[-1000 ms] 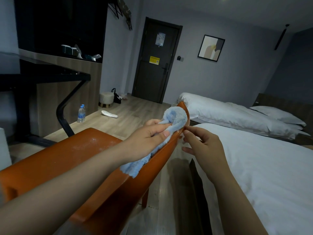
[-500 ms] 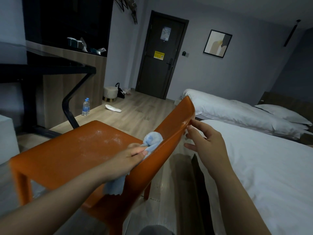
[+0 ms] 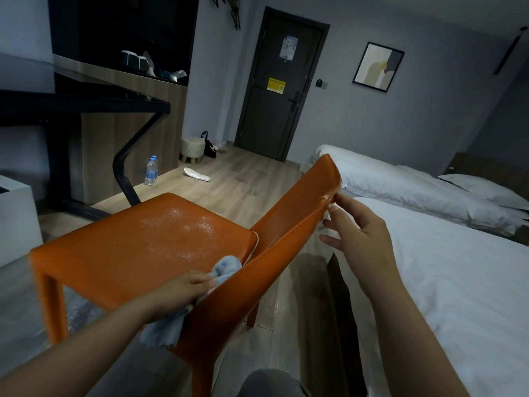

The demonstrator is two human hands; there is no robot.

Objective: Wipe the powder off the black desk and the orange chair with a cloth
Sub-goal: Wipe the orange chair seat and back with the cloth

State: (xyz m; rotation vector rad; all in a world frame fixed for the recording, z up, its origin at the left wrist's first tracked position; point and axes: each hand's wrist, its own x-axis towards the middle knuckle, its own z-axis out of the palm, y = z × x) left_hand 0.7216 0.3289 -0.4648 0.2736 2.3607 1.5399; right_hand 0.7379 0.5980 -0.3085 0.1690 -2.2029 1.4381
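Lowered since a second ago: blue cloth (image 3: 226,267), from backrest top to seat-back crease of orange chair (image 3: 120,253).
Left grip (image 3: 183,287): curled round cloth, pressing it against lower backrest; loose end hanging below wrist.
Right grip (image 3: 360,233): thumb and forefinger pinching backrest top edge, other fingers spread.
White powder (image 3: 183,224): scattered over seat centre, unwiped.
Black table (image 3: 86,101): far left, well apart from chair.
White bed (image 3: 429,282): just right of chair.
Water bottles (image 3: 151,171): on floor by table leg.

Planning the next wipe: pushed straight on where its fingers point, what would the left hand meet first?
Probably the smooth orange chair's slanted backrest, just beyond the bunched light-blue cloth the left hand grips.
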